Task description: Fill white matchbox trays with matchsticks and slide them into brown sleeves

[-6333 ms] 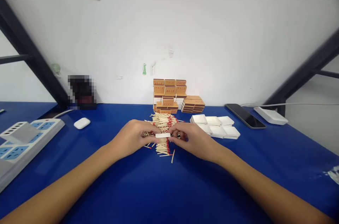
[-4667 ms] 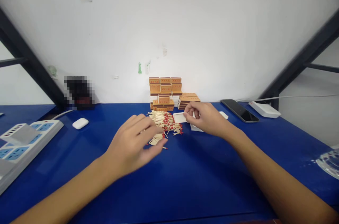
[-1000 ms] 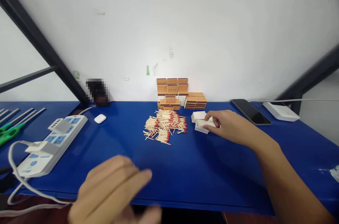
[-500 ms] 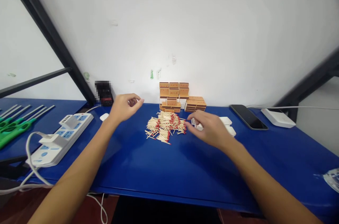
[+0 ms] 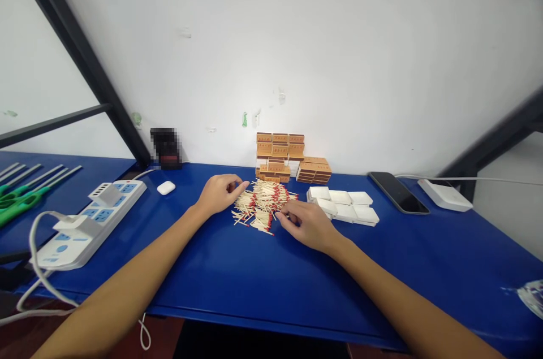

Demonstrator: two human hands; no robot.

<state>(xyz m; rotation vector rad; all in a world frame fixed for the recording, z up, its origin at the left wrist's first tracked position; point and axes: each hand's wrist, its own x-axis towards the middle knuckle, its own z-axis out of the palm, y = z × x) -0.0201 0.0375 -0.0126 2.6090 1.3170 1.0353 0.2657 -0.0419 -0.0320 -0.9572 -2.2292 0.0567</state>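
Observation:
A heap of loose matches (image 5: 266, 198) with red heads lies in the middle of the blue table. At its left edge is my left hand (image 5: 220, 194), fingers loosely bent and thumb apart, holding nothing I can see. My right hand (image 5: 309, 224) is at the heap's right side, its thumb and fingertips by the red heads with a gap between them. Behind the heap stand stacked orange matchbox sleeves (image 5: 279, 150), with a lower stack of them (image 5: 314, 170) to the right. White matchbox trays (image 5: 352, 213) are piled in rows beyond my right hand.
On the left lie a white power strip (image 5: 91, 229) with cables, a white earbud case (image 5: 166, 187) and green-handled scissors (image 5: 21, 200). A black phone (image 5: 399, 192) and a white box (image 5: 445, 195) sit at the right. Behind the table rises a white wall (image 5: 339, 53).
Both hands have come inward and down to the heap of matches, the left moving right and the right moving left. The white trays, partly covered before, now show more fully.

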